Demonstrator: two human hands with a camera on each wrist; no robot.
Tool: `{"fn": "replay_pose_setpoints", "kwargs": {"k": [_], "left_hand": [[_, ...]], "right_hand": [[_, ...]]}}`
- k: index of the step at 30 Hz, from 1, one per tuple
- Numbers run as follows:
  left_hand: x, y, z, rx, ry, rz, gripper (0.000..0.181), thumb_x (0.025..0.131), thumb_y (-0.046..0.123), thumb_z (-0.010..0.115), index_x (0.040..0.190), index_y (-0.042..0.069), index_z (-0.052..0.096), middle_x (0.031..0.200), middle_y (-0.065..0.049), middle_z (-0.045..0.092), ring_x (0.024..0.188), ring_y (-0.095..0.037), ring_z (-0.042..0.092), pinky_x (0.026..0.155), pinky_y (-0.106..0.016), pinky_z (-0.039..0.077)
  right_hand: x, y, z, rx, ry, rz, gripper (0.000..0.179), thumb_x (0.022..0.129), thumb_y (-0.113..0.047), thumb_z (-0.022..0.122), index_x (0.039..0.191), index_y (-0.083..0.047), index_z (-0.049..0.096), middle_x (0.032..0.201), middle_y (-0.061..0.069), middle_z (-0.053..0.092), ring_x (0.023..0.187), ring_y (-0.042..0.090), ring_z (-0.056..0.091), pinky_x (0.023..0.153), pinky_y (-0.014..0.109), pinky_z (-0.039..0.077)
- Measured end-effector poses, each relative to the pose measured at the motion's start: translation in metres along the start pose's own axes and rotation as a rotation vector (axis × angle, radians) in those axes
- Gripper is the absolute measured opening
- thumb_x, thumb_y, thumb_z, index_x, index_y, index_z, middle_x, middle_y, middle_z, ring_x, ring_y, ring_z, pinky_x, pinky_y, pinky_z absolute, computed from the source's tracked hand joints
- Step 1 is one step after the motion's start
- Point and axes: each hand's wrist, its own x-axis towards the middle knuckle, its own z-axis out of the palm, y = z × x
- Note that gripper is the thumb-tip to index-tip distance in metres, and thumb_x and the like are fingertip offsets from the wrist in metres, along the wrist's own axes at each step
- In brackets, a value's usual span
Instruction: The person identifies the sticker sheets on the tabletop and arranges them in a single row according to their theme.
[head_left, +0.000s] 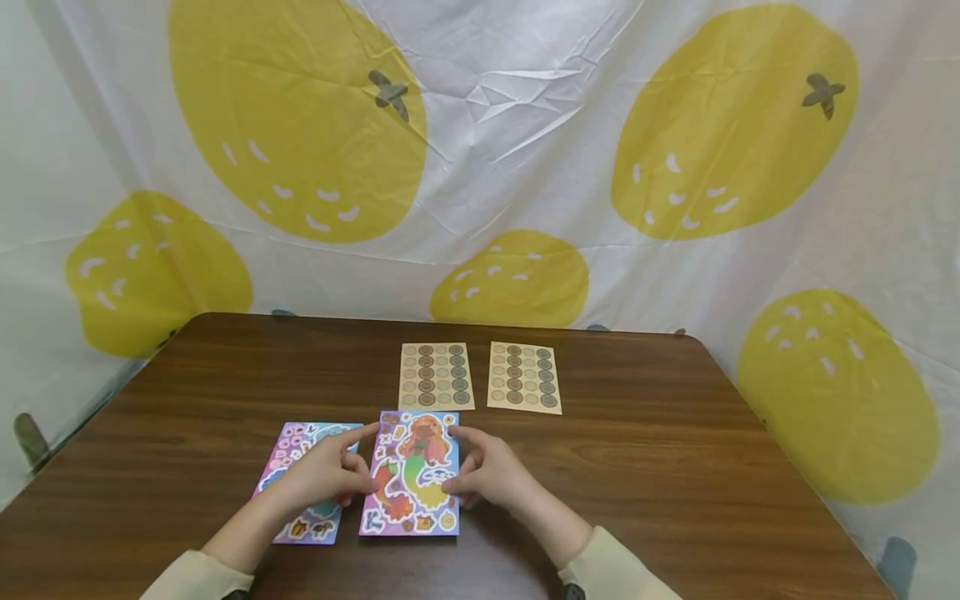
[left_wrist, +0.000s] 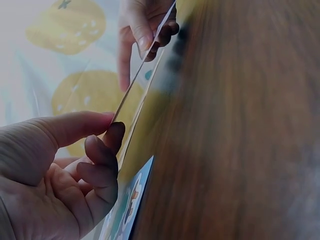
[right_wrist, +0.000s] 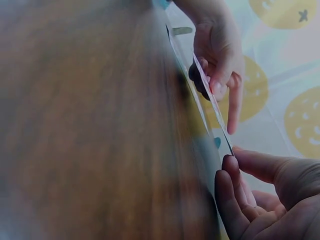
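A colourful mermaid sticker sheet [head_left: 416,454] is held by its two side edges between both hands, raised a little off the table. The left hand [head_left: 326,473] pinches its left edge between thumb and fingers, index finger stretched along the side. On the opposite edge the right hand [head_left: 491,471] pinches in the same way. In the left wrist view the sheet [left_wrist: 137,75] is seen edge-on, thin and tilted. A second sticker sheet [head_left: 303,530], blue and pink, lies on the table beneath the left hand, which partly hides it.
Two beige sheets of round stickers, a left one [head_left: 437,377] and a right one [head_left: 524,377], lie side by side beyond the hands. All rest on a dark brown wooden table [head_left: 637,467]. A white curtain with yellow fruit prints [head_left: 517,167] hangs behind the table's far edge.
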Motion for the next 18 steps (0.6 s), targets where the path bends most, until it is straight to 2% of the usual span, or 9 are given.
{"fn": "replay_pose_setpoints", "kwargs": {"k": [5,10,18], "left_hand": [[0.0006,-0.0028,-0.0016,-0.018,-0.007,0.001,0.088,0.076,0.002,0.074,0.147,-0.007,0.023,0.064,-0.008,0.062,0.043,-0.012,0.047,0.042,-0.021,0.038],[-0.0002,-0.0037,-0.0021,-0.022,-0.008,-0.023,0.085,0.074,0.002,0.075,0.146,-0.005,0.029,0.064,-0.008,0.063,0.043,-0.011,0.046,0.042,-0.021,0.037],[-0.0001,-0.0055,-0.0026,0.020,-0.017,-0.029,0.081,0.073,0.005,0.076,0.144,-0.002,0.037,0.064,-0.007,0.062,0.042,-0.009,0.046,0.041,-0.018,0.037]], "right_hand": [[0.0041,-0.0004,0.0023,-0.025,-0.005,0.034,0.080,0.069,0.009,0.078,0.141,0.001,0.042,0.064,0.011,0.059,0.043,0.014,0.055,0.044,0.034,0.053],[0.0054,-0.0002,0.0034,-0.069,-0.013,0.074,0.079,0.069,0.006,0.079,0.140,-0.001,0.045,0.063,0.010,0.058,0.039,0.013,0.050,0.036,0.026,0.045],[0.0076,0.0003,0.0037,-0.145,-0.022,0.073,0.078,0.068,0.002,0.081,0.138,-0.001,0.047,0.060,0.006,0.058,0.038,0.011,0.046,0.033,0.021,0.037]]}}
